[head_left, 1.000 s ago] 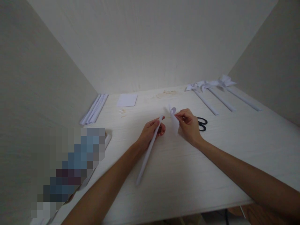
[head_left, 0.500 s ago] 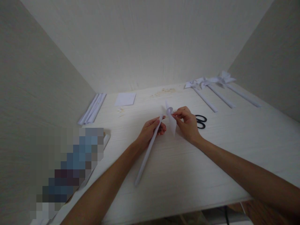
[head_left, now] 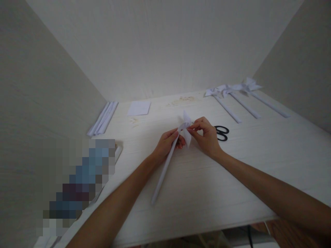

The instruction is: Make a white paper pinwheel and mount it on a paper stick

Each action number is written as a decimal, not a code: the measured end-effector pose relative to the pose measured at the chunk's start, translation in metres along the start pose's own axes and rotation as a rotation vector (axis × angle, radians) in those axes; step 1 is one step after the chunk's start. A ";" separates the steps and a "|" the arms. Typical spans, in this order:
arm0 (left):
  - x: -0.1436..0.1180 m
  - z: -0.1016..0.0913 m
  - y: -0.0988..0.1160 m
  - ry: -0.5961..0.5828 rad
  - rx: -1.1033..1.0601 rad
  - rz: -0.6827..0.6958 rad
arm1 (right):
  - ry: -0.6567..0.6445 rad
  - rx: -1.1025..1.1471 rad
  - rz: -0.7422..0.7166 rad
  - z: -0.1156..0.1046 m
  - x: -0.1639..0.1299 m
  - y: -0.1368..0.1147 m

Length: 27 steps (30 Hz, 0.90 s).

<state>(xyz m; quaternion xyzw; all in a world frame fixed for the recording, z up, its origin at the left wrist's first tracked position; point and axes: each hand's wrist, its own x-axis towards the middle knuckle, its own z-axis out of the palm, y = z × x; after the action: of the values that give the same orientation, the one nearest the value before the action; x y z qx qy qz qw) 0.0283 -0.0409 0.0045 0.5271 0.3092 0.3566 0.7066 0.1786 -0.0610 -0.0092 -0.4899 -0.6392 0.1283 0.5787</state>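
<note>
Between the thumb and fingers of my left hand (head_left: 168,143) is a white rolled paper stick (head_left: 165,165), its lower end slanting down toward me. A white paper pinwheel (head_left: 186,125) touches the top of the stick. My right hand (head_left: 205,134) pinches at the pinwheel's middle from the right; what sits between the fingertips is too small to make out. Black-handled scissors (head_left: 221,133) lie just beyond my right hand, their blades hidden behind it.
Three finished paper pinwheels on sticks (head_left: 245,103) lie at the back right. Several rolled paper sticks (head_left: 104,119) and a square paper stack (head_left: 139,108) lie at the back left. A blurred-out item (head_left: 85,175) is along the left wall. Tan crumbs (head_left: 186,99) mark the white table (head_left: 207,196).
The pinwheel has moved left against the stick's top, closing the small gap between them. My right fingertips have followed it leftward. My left hand keeps its hold on the stick.
</note>
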 end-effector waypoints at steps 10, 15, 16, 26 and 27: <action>-0.002 0.002 0.002 0.000 0.077 0.030 | -0.018 -0.004 -0.023 0.000 0.000 -0.001; -0.002 0.003 0.002 -0.008 0.110 0.053 | -0.024 0.001 -0.007 0.000 0.000 -0.003; -0.002 0.003 0.002 -0.005 0.116 0.054 | -0.024 0.001 -0.002 0.000 0.000 -0.003; -0.004 0.003 0.002 0.018 0.125 0.047 | -0.019 -0.042 -0.025 0.000 0.000 -0.003; -0.004 0.003 0.002 0.020 0.126 0.046 | -0.019 -0.045 -0.022 0.000 0.000 -0.004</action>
<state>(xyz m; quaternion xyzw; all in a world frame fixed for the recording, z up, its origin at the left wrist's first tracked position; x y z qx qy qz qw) 0.0282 -0.0457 0.0074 0.5740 0.3258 0.3579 0.6605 0.1771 -0.0632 -0.0067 -0.4946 -0.6528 0.1121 0.5627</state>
